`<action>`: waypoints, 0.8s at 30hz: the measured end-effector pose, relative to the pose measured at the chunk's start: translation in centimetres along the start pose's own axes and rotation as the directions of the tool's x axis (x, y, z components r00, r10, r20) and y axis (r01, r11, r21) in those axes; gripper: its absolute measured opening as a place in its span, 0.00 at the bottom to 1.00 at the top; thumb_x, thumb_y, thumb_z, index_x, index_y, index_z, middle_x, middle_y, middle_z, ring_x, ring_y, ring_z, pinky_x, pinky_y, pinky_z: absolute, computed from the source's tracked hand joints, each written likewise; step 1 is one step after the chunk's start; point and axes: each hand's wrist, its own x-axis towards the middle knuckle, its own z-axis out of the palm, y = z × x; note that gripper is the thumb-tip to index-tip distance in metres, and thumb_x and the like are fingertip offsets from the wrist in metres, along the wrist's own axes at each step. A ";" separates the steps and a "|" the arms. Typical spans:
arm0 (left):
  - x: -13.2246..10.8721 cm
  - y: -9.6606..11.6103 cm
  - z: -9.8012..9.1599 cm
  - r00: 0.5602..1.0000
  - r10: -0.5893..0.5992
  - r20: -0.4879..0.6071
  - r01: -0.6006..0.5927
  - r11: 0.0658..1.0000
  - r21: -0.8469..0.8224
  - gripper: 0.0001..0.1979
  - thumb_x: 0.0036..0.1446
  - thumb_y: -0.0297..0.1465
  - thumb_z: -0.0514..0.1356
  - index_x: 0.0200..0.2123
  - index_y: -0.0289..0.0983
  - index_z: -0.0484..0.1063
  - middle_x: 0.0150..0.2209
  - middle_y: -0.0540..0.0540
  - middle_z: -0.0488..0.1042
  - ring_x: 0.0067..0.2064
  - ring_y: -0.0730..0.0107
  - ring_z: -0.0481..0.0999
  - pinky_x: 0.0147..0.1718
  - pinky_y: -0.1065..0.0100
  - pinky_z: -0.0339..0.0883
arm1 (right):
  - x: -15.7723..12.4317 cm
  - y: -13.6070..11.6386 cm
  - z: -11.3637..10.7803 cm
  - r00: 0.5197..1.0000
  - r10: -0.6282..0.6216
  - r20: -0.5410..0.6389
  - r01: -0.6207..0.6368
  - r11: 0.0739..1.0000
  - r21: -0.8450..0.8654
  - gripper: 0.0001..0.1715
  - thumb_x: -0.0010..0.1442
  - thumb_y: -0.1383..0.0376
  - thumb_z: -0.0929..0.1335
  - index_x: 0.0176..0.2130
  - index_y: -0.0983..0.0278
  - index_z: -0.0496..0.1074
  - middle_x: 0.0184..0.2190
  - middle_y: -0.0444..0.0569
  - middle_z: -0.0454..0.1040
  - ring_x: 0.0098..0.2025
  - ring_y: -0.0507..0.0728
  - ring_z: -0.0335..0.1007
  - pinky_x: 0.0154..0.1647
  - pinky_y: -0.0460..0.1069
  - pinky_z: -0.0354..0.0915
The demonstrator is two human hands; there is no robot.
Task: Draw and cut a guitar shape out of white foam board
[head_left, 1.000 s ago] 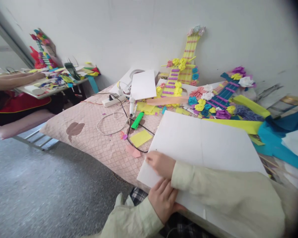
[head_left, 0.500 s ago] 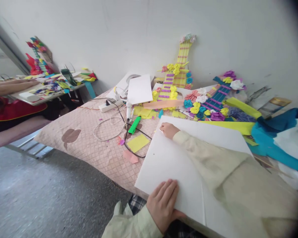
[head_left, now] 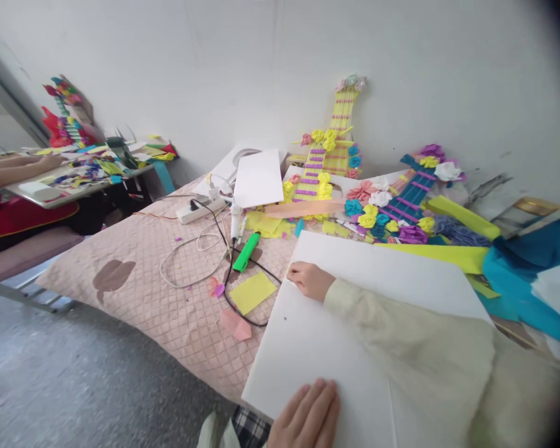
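The right hand (head_left: 310,281) is at the left edge of the large, flat, white rectangular board (head_left: 378,258), up in its far half, fingers curled in tight with the knuckles facing up. Whether anything small is pinched in there, nobody can tell from here. The board lies directly under that hand, running off to the right beneath the pale green sleeve (head_left: 401,336).

Down at the near edge, the left hand (head_left: 305,418) is spread flat, fingers straight and together, released from any grip and resting on the board's white surface; the bottom of the picture cuts off its wrist. Between the two hands, close to the left edge, sits a small dark spot (head_left: 285,318).

Just left of the board, on the pink quilted bench cover (head_left: 144,267), there's a yellow paper rectangle (head_left: 252,292), a torn pink paper piece (head_left: 236,323) and a long bright green plastic object (head_left: 246,252). Beyond the far edge, a yellow paper-flowered guitar shape (head_left: 313,174) and a blue, purple-striped one (head_left: 413,193) lean near the wall.
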 end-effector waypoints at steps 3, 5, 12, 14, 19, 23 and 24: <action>-0.4 0.6 1.2 0.992 -0.056 -0.112 0.056 0.998 -0.004 0.19 0.62 0.26 0.43 0.36 0.36 0.74 0.42 0.50 0.75 0.45 0.75 0.72 0.54 0.71 0.57 | 0.2 0.1 0.1 0.999 0.039 -0.007 -0.039 0.999 -0.018 0.13 0.49 0.80 0.60 0.30 0.71 0.70 0.31 0.55 0.68 0.37 0.55 0.63 0.42 0.49 0.59; -0.7 1.1 2.1 0.971 -0.129 -0.203 0.126 0.992 -0.027 0.21 0.62 0.25 0.41 0.34 0.36 0.75 0.41 0.51 0.75 0.45 0.75 0.72 0.55 0.71 0.56 | 0.4 0.1 0.1 0.999 0.047 0.003 -0.047 0.999 -0.024 0.12 0.48 0.80 0.60 0.30 0.72 0.70 0.31 0.56 0.68 0.37 0.55 0.63 0.42 0.49 0.60; -0.8 2.1 3.3 0.934 -0.209 -0.290 0.207 0.978 -0.036 0.20 0.61 0.24 0.43 0.31 0.38 0.75 0.37 0.54 0.77 0.43 0.77 0.73 0.55 0.73 0.56 | 0.7 0.1 -0.4 0.997 0.075 0.030 -0.073 0.996 -0.045 0.13 0.50 0.79 0.60 0.32 0.73 0.71 0.32 0.57 0.69 0.38 0.56 0.64 0.42 0.49 0.60; -0.6 2.1 3.3 0.923 -0.227 -0.310 0.226 0.973 -0.040 0.20 0.61 0.24 0.44 0.30 0.38 0.75 0.36 0.54 0.77 0.41 0.78 0.74 0.55 0.73 0.56 | 0.6 0.0 -0.5 0.995 0.095 0.028 -0.094 0.994 -0.050 0.13 0.50 0.79 0.60 0.31 0.73 0.71 0.32 0.57 0.69 0.38 0.56 0.64 0.42 0.49 0.60; -0.7 2.4 3.6 0.925 -0.243 -0.293 0.245 0.969 -0.030 0.19 0.60 0.23 0.45 0.29 0.38 0.75 0.34 0.54 0.78 0.38 0.79 0.76 0.55 0.73 0.55 | 0.9 0.7 -0.2 0.994 0.094 0.059 -0.091 0.994 -0.060 0.12 0.52 0.78 0.62 0.33 0.68 0.71 0.34 0.51 0.70 0.40 0.52 0.65 0.44 0.45 0.59; -1.2 2.5 4.0 0.932 -0.237 -0.274 0.245 0.969 -0.004 0.18 0.60 0.23 0.45 0.31 0.38 0.74 0.36 0.53 0.77 0.39 0.79 0.75 0.55 0.72 0.55 | 3.7 4.4 -0.7 0.974 0.222 0.043 -0.214 0.968 -0.133 0.06 0.56 0.72 0.63 0.33 0.70 0.69 0.36 0.52 0.70 0.41 0.54 0.65 0.44 0.51 0.60; -1.3 2.4 4.0 0.937 -0.223 -0.267 0.233 0.972 0.005 0.17 0.60 0.23 0.46 0.31 0.37 0.74 0.37 0.53 0.77 0.40 0.78 0.75 0.55 0.72 0.55 | 4.2 5.1 -0.9 0.969 0.245 0.041 -0.237 0.961 -0.145 0.07 0.57 0.68 0.63 0.34 0.70 0.69 0.36 0.51 0.70 0.41 0.54 0.65 0.44 0.53 0.61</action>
